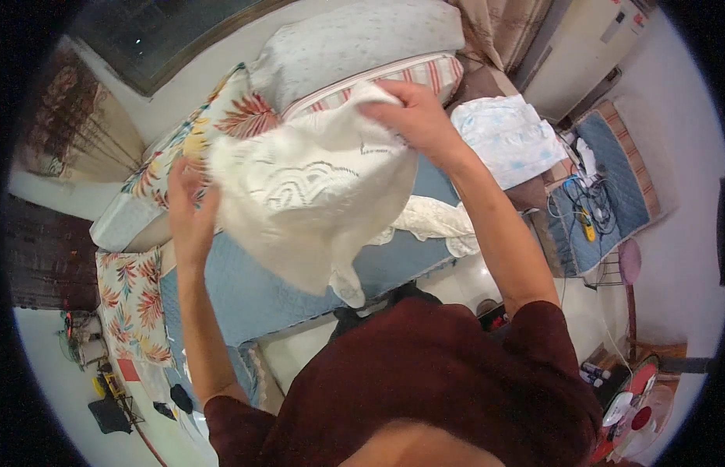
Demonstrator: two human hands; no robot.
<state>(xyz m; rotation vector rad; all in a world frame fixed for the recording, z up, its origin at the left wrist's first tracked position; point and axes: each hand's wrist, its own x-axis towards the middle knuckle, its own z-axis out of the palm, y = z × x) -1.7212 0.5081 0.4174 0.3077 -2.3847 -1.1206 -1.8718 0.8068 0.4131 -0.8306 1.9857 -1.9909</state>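
Observation:
A white garment [316,187] with a dark curved-line print hangs spread out in front of me, blurred by motion. My right hand [413,117] pinches its upper right edge between thumb and fingers. Beside the left edge is my left hand [193,206], thumb and fingers apart; any contact with the fabric is hard to make out. A small flap of the garment dangles at the bottom. Beneath and behind it, a cream lacy cloth [436,222] lies crumpled on the blue quilted cover [273,268].
Folded white bedding with pale blue marks [506,140] rests at the right. Leaf-patterned cushions [133,303], a striped pillow [436,74] and a large pale pillow [358,47] line the seat. Cables [592,206] lie on a blue padded seat at far right. A red fan [639,416] stands lower right.

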